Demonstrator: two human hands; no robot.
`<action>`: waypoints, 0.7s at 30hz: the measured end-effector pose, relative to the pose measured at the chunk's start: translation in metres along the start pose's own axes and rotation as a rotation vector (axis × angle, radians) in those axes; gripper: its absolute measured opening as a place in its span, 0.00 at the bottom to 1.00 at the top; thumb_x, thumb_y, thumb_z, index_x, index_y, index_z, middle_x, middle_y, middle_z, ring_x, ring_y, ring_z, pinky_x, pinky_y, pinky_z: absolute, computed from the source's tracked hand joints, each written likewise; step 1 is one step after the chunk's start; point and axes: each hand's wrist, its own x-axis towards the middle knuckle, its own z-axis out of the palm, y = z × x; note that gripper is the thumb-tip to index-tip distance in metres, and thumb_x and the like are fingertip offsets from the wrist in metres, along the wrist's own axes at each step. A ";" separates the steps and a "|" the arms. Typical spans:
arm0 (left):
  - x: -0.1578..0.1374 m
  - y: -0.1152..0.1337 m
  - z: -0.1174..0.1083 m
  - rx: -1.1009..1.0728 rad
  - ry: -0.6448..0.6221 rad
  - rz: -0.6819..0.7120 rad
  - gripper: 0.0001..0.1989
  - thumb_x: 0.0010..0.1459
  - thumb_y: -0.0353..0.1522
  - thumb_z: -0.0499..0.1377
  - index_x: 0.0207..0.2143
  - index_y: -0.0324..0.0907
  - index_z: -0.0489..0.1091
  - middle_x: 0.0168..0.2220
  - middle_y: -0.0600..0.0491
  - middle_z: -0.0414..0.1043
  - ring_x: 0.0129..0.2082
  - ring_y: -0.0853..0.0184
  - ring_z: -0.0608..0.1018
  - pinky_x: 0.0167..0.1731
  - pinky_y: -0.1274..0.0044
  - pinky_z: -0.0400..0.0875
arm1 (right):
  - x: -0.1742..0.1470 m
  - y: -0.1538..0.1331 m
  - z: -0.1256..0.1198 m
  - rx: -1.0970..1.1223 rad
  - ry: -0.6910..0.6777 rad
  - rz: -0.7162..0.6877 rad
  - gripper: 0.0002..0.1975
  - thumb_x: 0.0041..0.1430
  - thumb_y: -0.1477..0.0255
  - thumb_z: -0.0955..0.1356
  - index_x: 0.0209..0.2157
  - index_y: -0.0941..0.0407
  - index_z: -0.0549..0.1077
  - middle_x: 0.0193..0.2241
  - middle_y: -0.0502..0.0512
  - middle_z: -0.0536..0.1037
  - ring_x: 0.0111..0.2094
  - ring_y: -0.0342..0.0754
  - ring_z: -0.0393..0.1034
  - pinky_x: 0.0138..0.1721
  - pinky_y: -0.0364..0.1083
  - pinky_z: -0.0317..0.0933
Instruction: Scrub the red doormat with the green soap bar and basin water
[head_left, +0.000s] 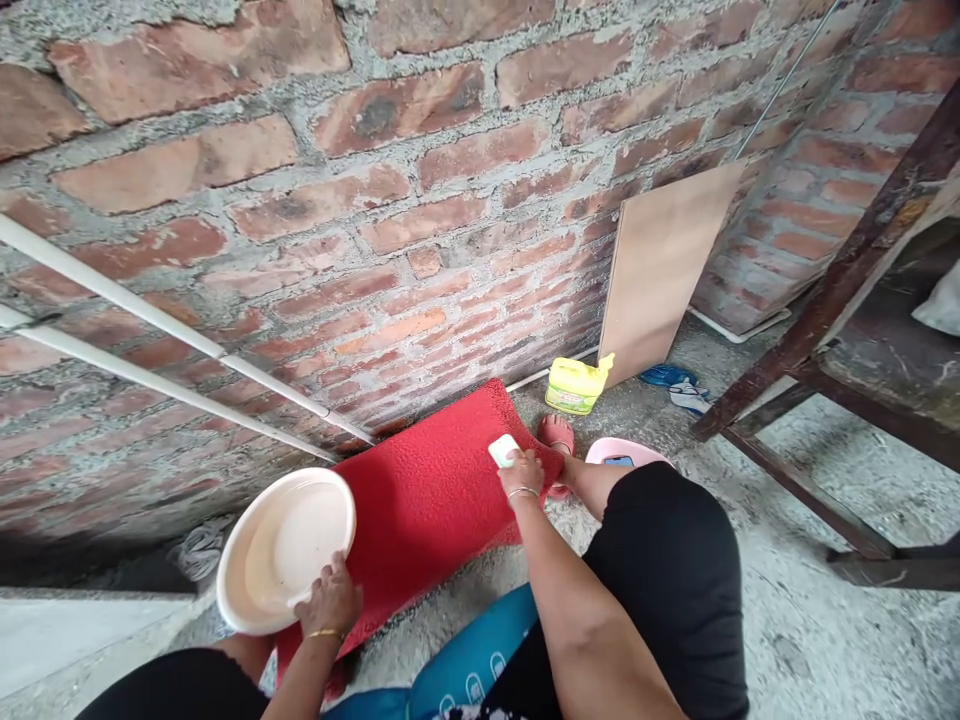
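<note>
A cream plastic basin (229,590) with some liquid in it rests at the left end of a red textured mat (420,490). My left hand (330,598) is closed at the basin's near right rim, fingers curled over the edge. Over the mat's right end, my right hand (523,474) grips a small white and pale green block (502,449). Whether that block is a bar of soap or a brush is not clear. The mat lies raised in front of my knees, and what supports it is hidden.
A yellow jug (576,385) stands by the brick wall (450,220), near a leaning board (667,270). Beside my right leg is a pink basin (615,450). A dark wooden chair (787,370) stands at right, with blue slippers (679,385) behind. White pipes (187,345) slant at left.
</note>
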 end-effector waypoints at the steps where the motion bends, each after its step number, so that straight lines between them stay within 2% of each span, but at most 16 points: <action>1: 0.001 0.003 -0.001 -0.008 0.004 -0.009 0.27 0.58 0.34 0.43 0.60 0.37 0.49 0.54 0.38 0.61 0.53 0.52 0.66 0.44 0.56 0.62 | 0.004 0.009 -0.006 0.043 0.033 0.090 0.18 0.46 0.65 0.70 0.42 0.51 0.74 0.42 0.58 0.68 0.42 0.54 0.65 0.40 0.49 0.58; 3: 0.002 0.008 -0.003 -0.025 0.012 -0.037 0.26 0.58 0.34 0.43 0.58 0.35 0.51 0.52 0.37 0.62 0.52 0.52 0.66 0.43 0.56 0.62 | 0.012 0.025 -0.017 0.113 0.066 0.251 0.20 0.46 0.62 0.69 0.43 0.51 0.73 0.42 0.58 0.68 0.41 0.55 0.65 0.39 0.50 0.59; 5: 0.004 0.013 -0.005 -0.036 0.024 -0.062 0.23 0.58 0.34 0.43 0.55 0.36 0.54 0.50 0.38 0.63 0.51 0.52 0.67 0.42 0.56 0.63 | 0.017 0.033 -0.023 0.145 0.103 0.311 0.22 0.49 0.60 0.68 0.46 0.50 0.72 0.43 0.58 0.68 0.41 0.55 0.64 0.38 0.50 0.60; 9: 0.004 0.017 -0.005 -0.021 0.057 -0.071 0.18 0.58 0.33 0.44 0.50 0.38 0.59 0.46 0.40 0.65 0.49 0.53 0.69 0.40 0.56 0.63 | 0.018 0.020 -0.014 0.174 0.156 0.166 0.23 0.48 0.60 0.69 0.46 0.51 0.71 0.44 0.57 0.68 0.42 0.53 0.65 0.41 0.48 0.59; 12: 0.003 0.014 -0.003 0.001 0.093 -0.045 0.20 0.57 0.34 0.45 0.51 0.37 0.58 0.46 0.40 0.65 0.48 0.53 0.69 0.40 0.56 0.63 | 0.014 -0.002 0.001 0.100 0.089 0.045 0.23 0.47 0.61 0.70 0.46 0.51 0.72 0.43 0.57 0.69 0.42 0.52 0.66 0.41 0.47 0.59; 15: -0.001 0.010 -0.001 0.010 0.105 -0.018 0.23 0.57 0.33 0.46 0.54 0.37 0.56 0.48 0.39 0.64 0.48 0.54 0.68 0.41 0.57 0.62 | 0.011 -0.014 0.009 0.014 0.027 0.004 0.23 0.46 0.61 0.71 0.46 0.50 0.72 0.43 0.57 0.69 0.43 0.53 0.66 0.42 0.47 0.59; 18: -0.005 0.006 -0.002 -0.003 0.108 0.001 0.25 0.56 0.33 0.46 0.56 0.39 0.54 0.49 0.40 0.65 0.48 0.55 0.68 0.42 0.58 0.61 | 0.013 -0.007 0.005 -0.007 0.034 0.052 0.23 0.44 0.61 0.71 0.45 0.50 0.72 0.44 0.59 0.69 0.43 0.54 0.66 0.41 0.48 0.60; 21: -0.003 -0.002 -0.003 -0.015 0.141 0.040 0.24 0.57 0.35 0.47 0.56 0.40 0.55 0.49 0.42 0.65 0.48 0.56 0.68 0.43 0.58 0.61 | 0.017 0.009 -0.003 0.033 0.100 0.217 0.24 0.45 0.59 0.71 0.45 0.51 0.72 0.45 0.62 0.68 0.43 0.56 0.67 0.38 0.49 0.60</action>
